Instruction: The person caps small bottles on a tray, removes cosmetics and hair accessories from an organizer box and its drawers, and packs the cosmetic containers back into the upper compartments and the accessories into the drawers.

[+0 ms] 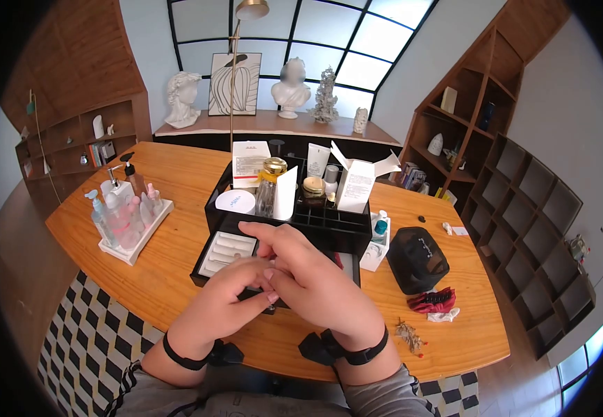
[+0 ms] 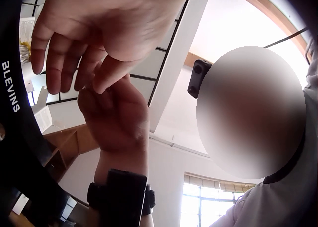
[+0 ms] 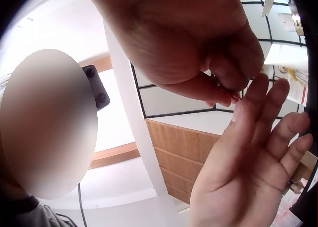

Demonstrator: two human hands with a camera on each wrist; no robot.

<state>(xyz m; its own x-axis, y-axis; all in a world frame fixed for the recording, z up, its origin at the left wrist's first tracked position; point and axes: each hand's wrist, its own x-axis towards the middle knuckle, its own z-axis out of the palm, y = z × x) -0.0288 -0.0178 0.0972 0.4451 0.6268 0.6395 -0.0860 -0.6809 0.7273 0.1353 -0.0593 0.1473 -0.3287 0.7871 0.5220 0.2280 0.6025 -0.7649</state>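
Note:
Both hands meet just above the pulled-out front drawer of a black cosmetics organizer (image 1: 347,240). My right hand (image 1: 308,278) has its fingers curled and pinches a small shiny, reddish thing (image 3: 235,94), mostly hidden by the fingertips; I cannot tell its kind. My left hand (image 1: 225,299) stretches its fingers out, its thumb and index finger right at that small thing. In the right wrist view the left palm (image 3: 238,182) shows, turned up. Beside the hands, a white slotted insert (image 1: 226,254) lies in the drawer.
Boxes, bottles and jars, among them a cream jar (image 1: 313,186), fill the organizer top. A white tray of pump bottles (image 1: 135,243) stands left. At right are a black case (image 1: 418,260), a dark red hair clip (image 1: 432,301) and a dried sprig (image 1: 410,337) on the wooden table (image 1: 465,326).

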